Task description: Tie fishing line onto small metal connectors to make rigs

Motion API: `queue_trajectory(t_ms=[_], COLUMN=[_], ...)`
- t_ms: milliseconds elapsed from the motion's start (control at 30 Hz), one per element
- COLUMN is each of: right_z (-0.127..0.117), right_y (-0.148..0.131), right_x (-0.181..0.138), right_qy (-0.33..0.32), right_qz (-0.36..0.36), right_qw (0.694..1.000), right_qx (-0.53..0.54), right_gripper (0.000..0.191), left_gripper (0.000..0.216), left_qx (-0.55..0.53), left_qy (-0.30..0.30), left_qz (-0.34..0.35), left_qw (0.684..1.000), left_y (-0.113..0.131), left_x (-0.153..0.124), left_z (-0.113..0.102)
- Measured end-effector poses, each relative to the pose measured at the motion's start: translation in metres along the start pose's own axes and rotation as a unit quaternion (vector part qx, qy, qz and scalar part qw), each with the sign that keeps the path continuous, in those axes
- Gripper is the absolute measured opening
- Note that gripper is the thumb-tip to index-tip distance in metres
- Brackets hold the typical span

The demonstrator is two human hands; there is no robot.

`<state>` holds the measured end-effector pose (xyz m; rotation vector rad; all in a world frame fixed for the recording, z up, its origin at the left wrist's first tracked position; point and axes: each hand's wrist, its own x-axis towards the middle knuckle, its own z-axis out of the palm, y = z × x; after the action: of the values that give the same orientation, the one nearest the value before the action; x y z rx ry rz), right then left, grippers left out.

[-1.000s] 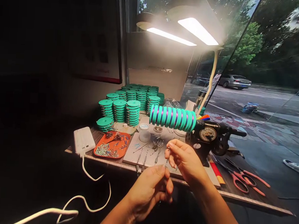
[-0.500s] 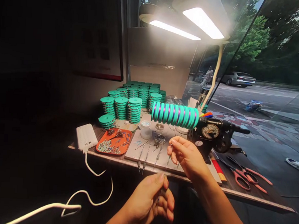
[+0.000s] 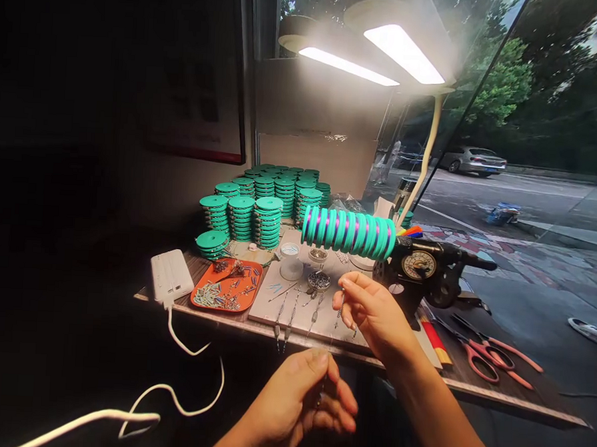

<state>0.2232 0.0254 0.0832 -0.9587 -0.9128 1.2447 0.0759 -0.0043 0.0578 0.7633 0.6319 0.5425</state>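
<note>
My left hand (image 3: 302, 397) is low in front of the table edge, thumb and forefinger pinched on a thin fishing line, the other fingers loosely curled. A small dark fitting hangs beside its palm. Higher and to the right, my right hand (image 3: 368, 314) pinches the upper end of the line, where small beads and metal fittings (image 3: 340, 307) dangle below the fingertips. The line itself is barely visible between the hands. Several finished-looking line rigs with weights (image 3: 288, 330) lie over the front of the pale board (image 3: 261, 308). Green foam spools wound with purple line (image 3: 348, 231) sit on a rod behind.
The spool rod joins a black winding machine (image 3: 421, 266) with a dial. Stacks of green spools (image 3: 241, 217) stand at the back left. An orange tray (image 3: 249, 304) holds small parts, beside a white power bank (image 3: 170, 277). Scissors (image 3: 481, 360) lie right; lamps (image 3: 407, 52) hang above.
My left hand's lower fingers have spread slightly to the right. The right hand stays almost in place, keeping its pinch. The view has shifted very slightly.
</note>
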Motion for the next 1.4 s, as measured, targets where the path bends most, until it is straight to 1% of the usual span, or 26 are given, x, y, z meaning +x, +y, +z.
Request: queue_trajectory(t_ms=[67, 167, 233, 300, 400, 533, 633, 800, 933, 1067, 1400], right_z=[-0.002, -0.006, -0.007, -0.007, -0.007, -0.006, -0.004, -0.001, 0.0, 0.0, 0.0], right_y=[-0.001, -0.003, -0.004, -0.004, -0.004, -0.005, -0.006, -0.005, -0.006, -0.006, -0.005], right_x=[0.001, 0.003, 0.004, 0.004, 0.004, 0.003, 0.003, 0.002, 0.001, 0.002, 0.003], right_qy=[0.0, 0.011, 0.017, 0.018, 0.015, 0.017, 0.018, 0.013, 0.013, 0.014, 0.013], right_qz=[-0.008, -0.026, -0.032, -0.031, -0.022, -0.014, -0.014, -0.01, -0.01, -0.007, -0.008], right_qw=[1.0, 0.999, 0.999, 0.999, 0.999, 1.0, 1.0, 1.0, 1.0, 1.0, 1.0], right_qx=[-0.008, -0.023, -0.03, -0.032, -0.028, -0.017, -0.006, 0.002, 0.0, 0.0, 0.0], right_gripper=[0.024, 0.021, 0.02, 0.02, 0.022, 0.021, 0.02, 0.018, 0.018, 0.018, 0.019], left_gripper=[0.021, 0.027, 0.026, 0.027, 0.028, 0.026, 0.024, 0.027, 0.028, 0.026, 0.028], left_qx=[0.016, 0.021, 0.034, 0.051, 0.062, 0.067, 0.063, 0.046, 0.021, 0.011, 0.018], left_qy=[-0.008, -0.016, -0.021, -0.017, -0.015, -0.031, -0.035, -0.023, -0.028, -0.018, -0.006], left_qz=[0.035, 0.086, 0.116, 0.129, 0.119, 0.115, 0.111, 0.095, 0.073, 0.051, 0.043], left_qw=[0.999, 0.996, 0.992, 0.99, 0.991, 0.991, 0.991, 0.994, 0.997, 0.998, 0.999], left_y=[0.007, 0.021, 0.028, 0.033, 0.036, 0.033, 0.031, 0.026, 0.02, 0.017, 0.015], left_x=[0.006, 0.018, 0.027, 0.035, 0.044, 0.046, 0.042, 0.035, 0.03, 0.025, 0.02], left_z=[0.001, 0.005, 0.009, 0.013, 0.016, 0.016, 0.013, 0.009, 0.006, 0.004, 0.002])
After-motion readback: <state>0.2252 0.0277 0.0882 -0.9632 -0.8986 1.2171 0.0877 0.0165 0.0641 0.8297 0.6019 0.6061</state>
